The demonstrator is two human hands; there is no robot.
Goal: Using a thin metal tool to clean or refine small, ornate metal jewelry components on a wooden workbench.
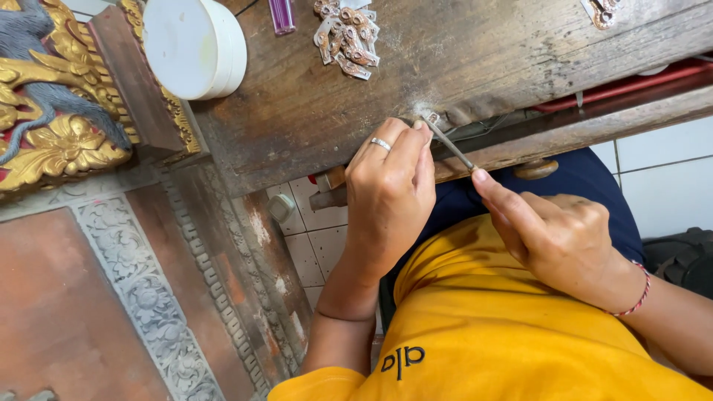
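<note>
small metal piece (pixel 431 119): tiny, pinned at the worktop's front edge, pale dust around it

left hand (pixel 390 189): fingers curled tight, tips pressing the piece down; ring on one finger

right hand (pixel 553 234): closed around a thin file (pixel 451 145), forefinger laid along it, tip on the piece

progress: looks like mid-filing; dust says some is done, can't tell how much is left

worktop (pixel 475 59): worn wood, a heap of similar metal bits (pixel 345 37) further back

white round tub (pixel 194 46): lid on, so contents hidden
</note>
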